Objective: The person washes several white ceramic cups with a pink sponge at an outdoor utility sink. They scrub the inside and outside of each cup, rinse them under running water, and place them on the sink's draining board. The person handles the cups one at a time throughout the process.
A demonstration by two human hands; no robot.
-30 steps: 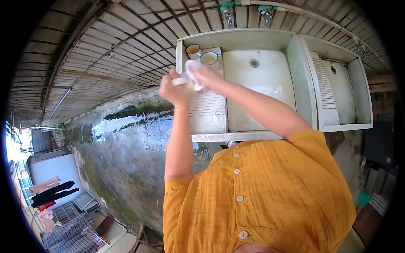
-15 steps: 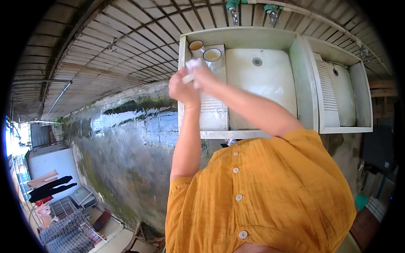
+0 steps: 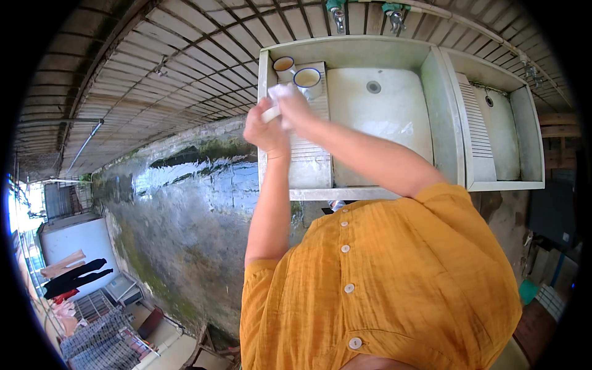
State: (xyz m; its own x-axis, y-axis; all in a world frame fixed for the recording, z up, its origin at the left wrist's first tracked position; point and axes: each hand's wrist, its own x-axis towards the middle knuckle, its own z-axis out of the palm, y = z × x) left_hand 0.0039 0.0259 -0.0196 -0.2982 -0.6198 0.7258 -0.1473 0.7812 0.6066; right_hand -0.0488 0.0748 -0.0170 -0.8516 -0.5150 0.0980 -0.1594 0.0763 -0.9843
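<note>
My left hand (image 3: 264,131) is closed around a small off-white piece (image 3: 270,115) whose kind I cannot make out. Pressed close to it, my right hand (image 3: 297,116) is blurred and grips a crumpled white cloth (image 3: 282,92). Both hands are over the left end of the sink, above its ribbed washboard (image 3: 311,157). Just beyond them stand two white enamel mugs with blue rims. The nearer mug (image 3: 307,79) is pale inside; the farther mug (image 3: 283,64) looks brownish inside and is nearer the corner.
The large basin (image 3: 382,132) with its drain lies right of the washboard. A second, smaller basin (image 3: 507,139) adjoins it. Metal taps (image 3: 396,21) hang from a pipe on the tiled wall. Wet, mossy concrete floor (image 3: 185,228) spreads to the left, with laundry (image 3: 74,277) hanging beyond.
The hands stay together over the washboard, with the right one blurred in both frames. The whole view has shifted slightly. The mugs have not moved on the washboard.
</note>
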